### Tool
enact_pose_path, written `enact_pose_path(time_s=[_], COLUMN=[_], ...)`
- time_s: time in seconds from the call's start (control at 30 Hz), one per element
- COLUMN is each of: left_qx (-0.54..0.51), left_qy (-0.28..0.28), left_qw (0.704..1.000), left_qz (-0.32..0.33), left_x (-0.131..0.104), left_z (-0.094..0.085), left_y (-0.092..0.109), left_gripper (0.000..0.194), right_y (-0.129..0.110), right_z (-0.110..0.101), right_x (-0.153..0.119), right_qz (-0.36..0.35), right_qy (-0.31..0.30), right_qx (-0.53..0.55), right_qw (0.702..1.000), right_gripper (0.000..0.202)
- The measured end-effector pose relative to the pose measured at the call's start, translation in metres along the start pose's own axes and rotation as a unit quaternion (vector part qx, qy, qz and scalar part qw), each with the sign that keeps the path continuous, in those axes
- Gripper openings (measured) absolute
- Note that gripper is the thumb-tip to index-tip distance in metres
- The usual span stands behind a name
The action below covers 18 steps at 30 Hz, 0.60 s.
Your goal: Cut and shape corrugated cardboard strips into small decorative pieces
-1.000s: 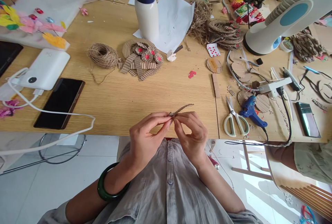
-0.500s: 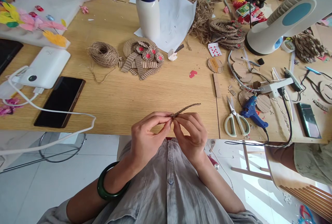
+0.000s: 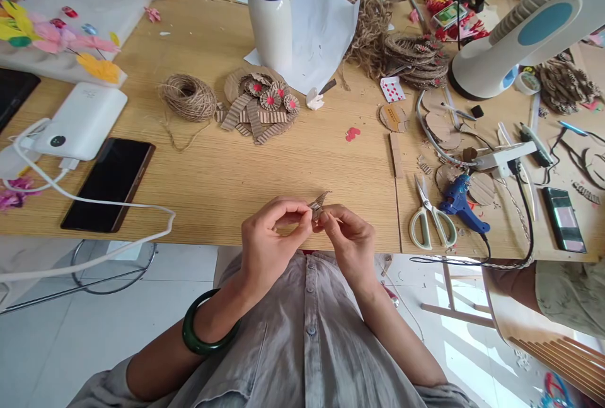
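Between my two hands, just above the table's front edge, is a small strip of corrugated cardboard, bent or curled at its near end. My left hand pinches it from the left between thumb and fingertips. From the right, my right hand is closed on the same strip, its fingertips meeting those of the left. The fingers hide part of the strip. Farther back lies a cardboard disc decoration with corrugated strips and several red-centred rosettes. A ball of jute twine sits to its left.
White-handled scissors and a blue glue gun lie to the right, near cardboard discs and cables. A white bottle stands at the back. Left are a phone and a power bank. Another person's leg shows at lower right.
The cardboard strip, stretched out to the right before, now points up and shows less of its length, its near end curled between my fingers. My right hand has shifted slightly.
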<state>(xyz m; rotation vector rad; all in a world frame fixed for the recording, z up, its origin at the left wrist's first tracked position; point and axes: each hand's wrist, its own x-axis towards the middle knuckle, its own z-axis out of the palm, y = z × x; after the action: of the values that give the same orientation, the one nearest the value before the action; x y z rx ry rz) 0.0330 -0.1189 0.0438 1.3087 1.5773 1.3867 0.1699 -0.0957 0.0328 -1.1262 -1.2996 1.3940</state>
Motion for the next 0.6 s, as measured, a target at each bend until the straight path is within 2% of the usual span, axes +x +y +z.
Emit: enact_pose_path(time_s=[0.07,0.17,0.23,0.33,0.47,0.6], left_qx=[-0.056,-0.092,-0.095,-0.123,-0.183,-0.204], left_qy=[-0.017,-0.027,-0.033,-0.039,-0.023,-0.007], left_qw=[0.997,0.994,0.993,0.985,0.966,0.960], left_qz=[-0.043,-0.060,-0.068,-0.117,-0.181,-0.193], left_x=[0.0003,0.0013,0.0025,0.0050,0.0086,0.0089], left_z=[-0.0011,-0.0024,-0.0033,-0.0045,-0.0058,-0.0054], left_y=[-0.0004,-0.0002,-0.0007,-0.0033,-0.0069,-0.0067], left_gripper=[0.012,0.030,0.024,0.013,0.019,0.020], right_y=[0.0001,-0.0001,0.0000,0.0005,0.0011,-0.0006], right_z=[-0.0004,-0.0004,0.0000,0.0005,0.0009,0.0028], right_x=[0.0003,0.0006,0.0010,0.0016,0.0011,-0.0006], right_qz=[-0.014,-0.037,-0.030,-0.001,0.004,-0.017], right_qy=[0.003,0.003,0.000,-0.008,-0.014,-0.020], right_qx=[-0.018,-0.055,-0.041,0.005,0.014,0.001], right_qw=[1.000,0.998,0.999,1.000,1.000,1.000], right_gripper=[0.014,0.016,0.018,0.018,0.015,0.013])
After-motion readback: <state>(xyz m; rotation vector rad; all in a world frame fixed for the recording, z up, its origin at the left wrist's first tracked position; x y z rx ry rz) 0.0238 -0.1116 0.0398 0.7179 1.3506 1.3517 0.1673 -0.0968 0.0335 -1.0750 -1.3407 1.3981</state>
